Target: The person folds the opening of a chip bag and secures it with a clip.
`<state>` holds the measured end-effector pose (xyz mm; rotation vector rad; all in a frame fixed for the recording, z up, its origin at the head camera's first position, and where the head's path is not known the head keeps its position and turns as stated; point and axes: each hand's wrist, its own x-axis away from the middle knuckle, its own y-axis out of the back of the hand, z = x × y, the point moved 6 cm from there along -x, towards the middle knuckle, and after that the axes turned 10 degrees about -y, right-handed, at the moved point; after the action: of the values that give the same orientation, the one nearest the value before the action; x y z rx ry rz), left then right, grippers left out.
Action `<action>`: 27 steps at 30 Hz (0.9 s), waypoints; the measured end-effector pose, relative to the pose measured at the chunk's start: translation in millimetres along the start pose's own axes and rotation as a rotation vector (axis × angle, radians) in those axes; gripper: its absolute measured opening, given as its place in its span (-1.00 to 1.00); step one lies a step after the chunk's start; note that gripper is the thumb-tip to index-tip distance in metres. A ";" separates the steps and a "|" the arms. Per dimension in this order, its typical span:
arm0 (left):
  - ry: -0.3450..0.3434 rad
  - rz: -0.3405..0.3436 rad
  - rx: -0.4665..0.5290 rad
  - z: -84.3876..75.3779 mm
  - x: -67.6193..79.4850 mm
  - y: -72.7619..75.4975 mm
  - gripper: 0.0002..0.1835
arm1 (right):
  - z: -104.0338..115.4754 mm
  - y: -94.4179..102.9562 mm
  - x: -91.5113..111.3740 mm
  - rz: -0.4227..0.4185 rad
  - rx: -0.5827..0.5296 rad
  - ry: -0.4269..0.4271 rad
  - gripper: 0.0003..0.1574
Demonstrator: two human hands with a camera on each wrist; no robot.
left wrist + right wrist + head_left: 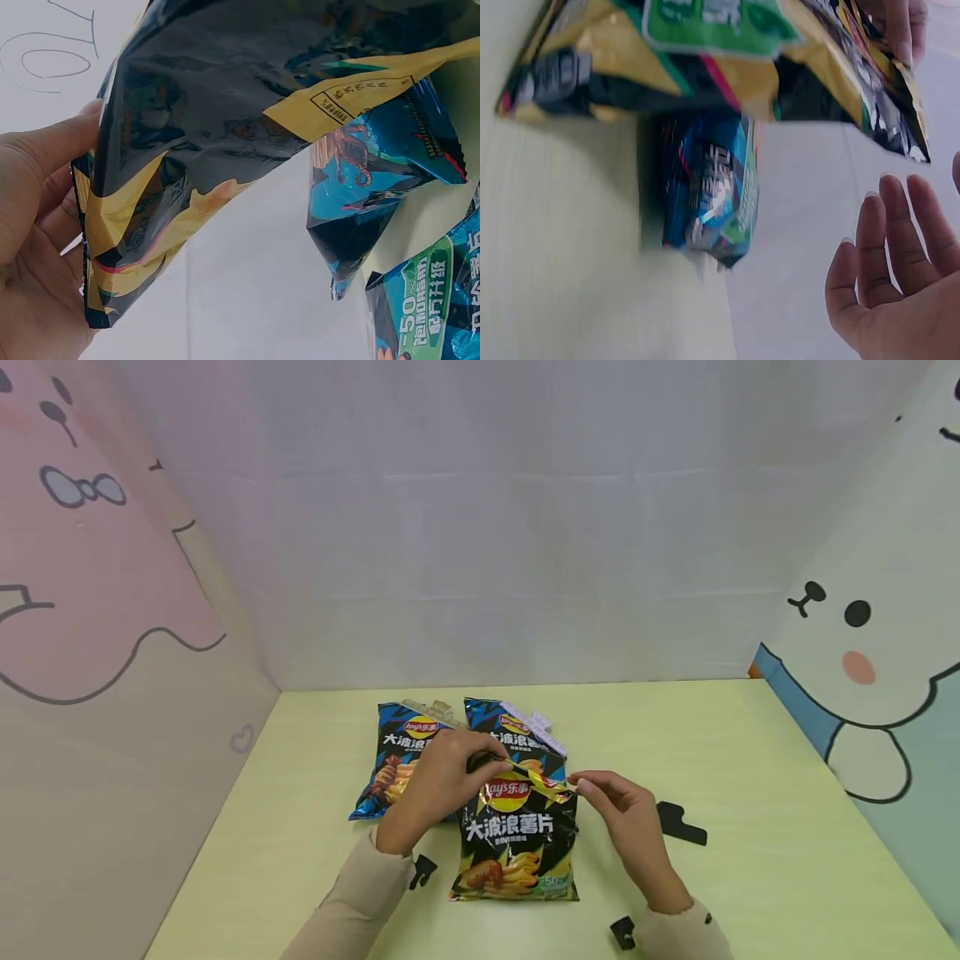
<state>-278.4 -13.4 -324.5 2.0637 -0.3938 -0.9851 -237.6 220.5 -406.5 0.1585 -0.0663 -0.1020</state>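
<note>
A black-and-yellow bag of potato chips [517,847] is held tilted above the table, its bottom edge toward the person. My left hand [448,775] pinches its top edge near the left corner, thumb on one face and fingers behind; the left wrist view shows this hand [37,232] close up. Near the top right corner is my right hand [628,818]. In the right wrist view the fingers of this hand [900,270] are spread and nearly straight, just apart from that corner. Behind lie two blue chip bags, one left [386,768] and one right [483,714].
A beige strip clip [431,713] lies along the left blue bag's top, a whitish one [534,728] along the right bag's. Small black pieces lie at the left [423,871] and front right [622,932]; a larger flat black piece [681,823] is beyond the right hand.
</note>
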 end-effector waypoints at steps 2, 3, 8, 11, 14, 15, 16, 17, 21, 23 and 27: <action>-0.003 0.000 0.004 0.2 0.7 -0.5 -0.90 | -1.3 6.8 -0.9 -0.022 0.020 0.001 -0.68; -0.004 0.001 0.003 0.5 0.8 -0.8 -0.90 | -2.3 10.2 -1.4 -0.032 0.032 0.007 -0.69; -0.010 0.008 0.008 0.1 0.3 -1.3 -0.90 | -10.0 25.5 -3.3 -0.079 0.112 -0.012 -0.69; -0.021 0.002 0.012 -0.9 0.2 -0.3 -0.90 | -14.6 32.8 -3.3 -0.094 0.176 -0.015 -0.69; -0.025 0.005 0.012 -0.3 0.3 -0.4 -0.89 | -16.2 38.0 -2.4 -0.107 0.276 0.011 -0.71; -0.024 0.008 0.009 0.1 0.4 -0.7 -0.89 | -16.5 39.4 -2.1 -0.112 0.316 0.018 -0.71; -0.021 0.013 0.008 0.9 0.5 -1.4 -0.89 | -16.6 40.7 -1.9 -0.117 0.358 0.027 -0.72; -0.020 0.017 0.005 1.4 0.5 -1.9 -0.89 | -16.7 42.0 -1.8 -0.122 0.398 0.034 -0.72; -0.027 0.021 0.009 1.9 0.0 -2.9 -0.89 | -16.9 47.6 -2.8 -0.122 0.510 0.045 -0.69; -0.033 0.019 0.007 1.1 -0.5 -2.6 -0.89 | -16.9 51.7 -3.4 -0.121 0.559 0.043 -0.66; -0.042 0.014 -0.003 -0.5 -1.4 -1.7 -0.88 | -15.1 60.0 -3.8 -0.136 0.663 0.080 -0.59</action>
<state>-279.0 -11.3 -324.9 2.0371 -0.4282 -1.0217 -234.5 282.2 -411.9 0.8297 -0.0071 -0.2076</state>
